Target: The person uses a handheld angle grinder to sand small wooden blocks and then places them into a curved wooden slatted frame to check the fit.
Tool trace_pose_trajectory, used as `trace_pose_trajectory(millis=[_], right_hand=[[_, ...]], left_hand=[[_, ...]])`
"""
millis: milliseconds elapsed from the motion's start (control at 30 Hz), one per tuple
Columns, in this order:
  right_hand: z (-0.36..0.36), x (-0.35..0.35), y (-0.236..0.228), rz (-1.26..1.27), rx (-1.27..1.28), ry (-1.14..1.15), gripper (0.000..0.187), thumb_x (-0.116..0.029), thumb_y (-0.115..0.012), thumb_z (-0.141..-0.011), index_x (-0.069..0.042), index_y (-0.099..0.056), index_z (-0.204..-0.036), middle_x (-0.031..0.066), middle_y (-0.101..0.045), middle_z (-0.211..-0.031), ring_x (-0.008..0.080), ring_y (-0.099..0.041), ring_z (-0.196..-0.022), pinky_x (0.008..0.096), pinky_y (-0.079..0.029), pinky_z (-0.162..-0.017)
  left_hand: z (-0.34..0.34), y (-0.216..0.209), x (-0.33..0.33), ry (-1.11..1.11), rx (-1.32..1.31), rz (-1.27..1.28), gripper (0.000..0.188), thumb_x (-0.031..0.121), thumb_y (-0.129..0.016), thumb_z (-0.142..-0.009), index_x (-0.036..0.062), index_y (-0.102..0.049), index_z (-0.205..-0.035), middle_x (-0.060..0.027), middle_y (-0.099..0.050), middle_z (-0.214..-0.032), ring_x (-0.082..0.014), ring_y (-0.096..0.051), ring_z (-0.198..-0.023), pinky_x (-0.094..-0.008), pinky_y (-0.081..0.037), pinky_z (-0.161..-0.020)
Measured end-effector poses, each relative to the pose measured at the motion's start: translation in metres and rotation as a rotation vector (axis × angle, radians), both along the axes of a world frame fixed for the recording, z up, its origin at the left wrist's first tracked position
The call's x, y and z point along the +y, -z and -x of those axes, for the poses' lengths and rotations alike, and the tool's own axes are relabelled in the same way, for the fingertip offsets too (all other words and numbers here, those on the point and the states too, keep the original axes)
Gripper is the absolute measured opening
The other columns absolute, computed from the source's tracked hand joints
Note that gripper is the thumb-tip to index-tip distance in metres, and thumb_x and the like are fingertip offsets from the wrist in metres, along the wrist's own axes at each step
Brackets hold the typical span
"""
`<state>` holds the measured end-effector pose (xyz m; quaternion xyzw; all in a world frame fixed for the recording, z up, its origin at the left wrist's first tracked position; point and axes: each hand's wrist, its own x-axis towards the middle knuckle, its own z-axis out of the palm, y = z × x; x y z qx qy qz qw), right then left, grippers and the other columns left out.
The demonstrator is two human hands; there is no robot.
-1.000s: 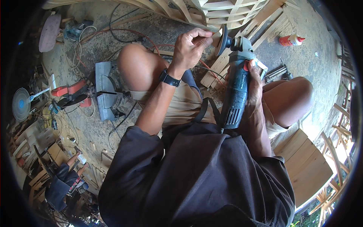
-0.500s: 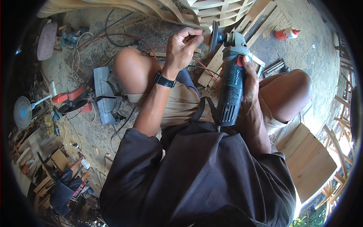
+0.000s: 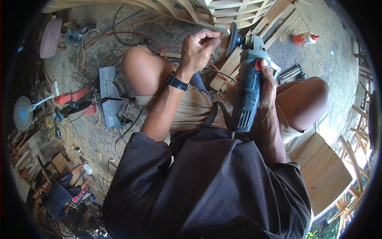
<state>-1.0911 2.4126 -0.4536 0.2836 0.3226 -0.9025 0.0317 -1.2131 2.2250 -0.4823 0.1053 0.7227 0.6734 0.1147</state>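
Note:
My right hand [image 3: 267,85] is wrapped around the teal body of an angle grinder [image 3: 247,93], its thumb beside the red switch. The grinder's head points away from me, with a dark round backing pad [image 3: 232,38] facing left. Just left of the pad, my left hand [image 3: 199,49] is closed, thumb and fingertips pinched together. Between the fingertips and the pad shows a thin tan sheet [image 3: 225,38], like sandpaper; how far it is attached to the pad is unclear. A black watch [image 3: 178,81] is on my left wrist.
A curved wooden lattice frame [image 3: 234,10] stands ahead, with wood strips [image 3: 274,26] beside it. A red-and-white glue bottle [image 3: 305,38] lies at right. Cords, a red-armed saw [image 3: 73,95] and a fan [image 3: 23,113] are at left. Another person [image 3: 59,195] works at lower left.
Both hands and the grinder have shifted slightly to the right in the picture. The left fingers remain pinched beside the pad. The person at lower left has moved their arms a little.

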Motion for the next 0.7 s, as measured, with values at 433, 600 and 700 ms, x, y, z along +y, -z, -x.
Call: trace_pose_trajectory(millis=[433, 600, 700], right_hand=[[-0.002, -0.005, -0.009, 0.038, -0.058, 0.017, 0.041, -0.033, -0.061, -0.100, -0.005, -0.047, -0.126, 0.0126, -0.063, -0.089, 0.0224, -0.068, -0.062, 0.0337, -0.062, -0.053], [-0.001, -0.008, -0.014, -0.013, -0.046, 0.038, 0.041, -0.033, -0.061, -0.100, -0.005, -0.046, -0.125, 0.0123, -0.063, -0.084, 0.0234, -0.068, -0.061, 0.0335, -0.061, -0.052], [-0.003, -0.007, -0.010, 0.016, -0.100, 0.029, 0.039, -0.032, -0.061, -0.099, -0.005, -0.046, -0.124, 0.0121, -0.063, -0.084, 0.0234, -0.068, -0.061, 0.0330, -0.061, -0.051]], left_hand=[[0.000, 0.004, 0.000, 0.018, 0.053, 0.025, 0.019, 0.007, -0.071, -0.094, -0.0009, -0.073, -0.111, -0.0049, -0.075, -0.099, -0.0074, -0.066, -0.087, -0.0236, -0.053, -0.080], [0.000, 0.004, 0.001, 0.004, 0.034, 0.005, 0.016, 0.006, -0.072, -0.091, 0.0005, -0.075, -0.106, -0.0101, -0.077, -0.100, -0.0112, -0.070, -0.089, -0.0259, -0.055, -0.080], [0.003, 0.002, 0.001, -0.009, 0.075, 0.038, 0.016, 0.007, -0.072, -0.091, 0.0008, -0.075, -0.106, -0.0099, -0.077, -0.100, -0.0113, -0.070, -0.089, -0.0261, -0.055, -0.080]])
